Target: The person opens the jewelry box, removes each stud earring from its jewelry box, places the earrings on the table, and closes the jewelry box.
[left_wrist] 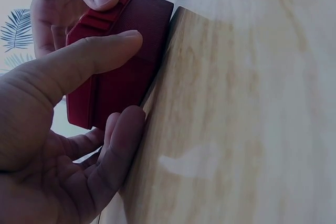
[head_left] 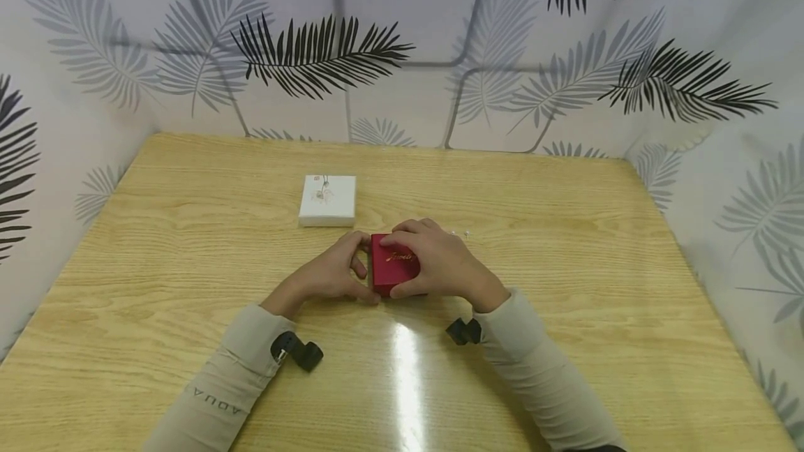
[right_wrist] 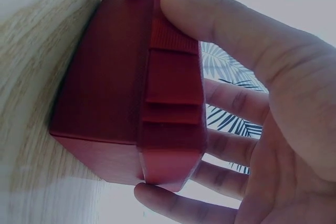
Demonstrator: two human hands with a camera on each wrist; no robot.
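Note:
A small red jewelry box (head_left: 392, 272) with gold lettering on its lid stands on the wooden table, between both hands. The left hand (head_left: 333, 272) holds the box's left side, its thumb (left_wrist: 113, 51) lying along the front of the lower part. From the right, the right hand (head_left: 442, 260) grips the lid (right_wrist: 173, 153), with the thumb at the front edge and fingers at the back and side. A ribbed ribbon bow (right_wrist: 173, 90) decorates the lid's front. In both wrist views the lid sits on the base, so the inside is hidden.
Behind the left hand lies a flat white box (head_left: 328, 204) with a printed design and a small pendant-like picture on top. Tiny shiny pieces (head_left: 467, 234) lie just beyond the right hand. Patterned leaf cloth (head_left: 402, 89) hangs along the table's back edge.

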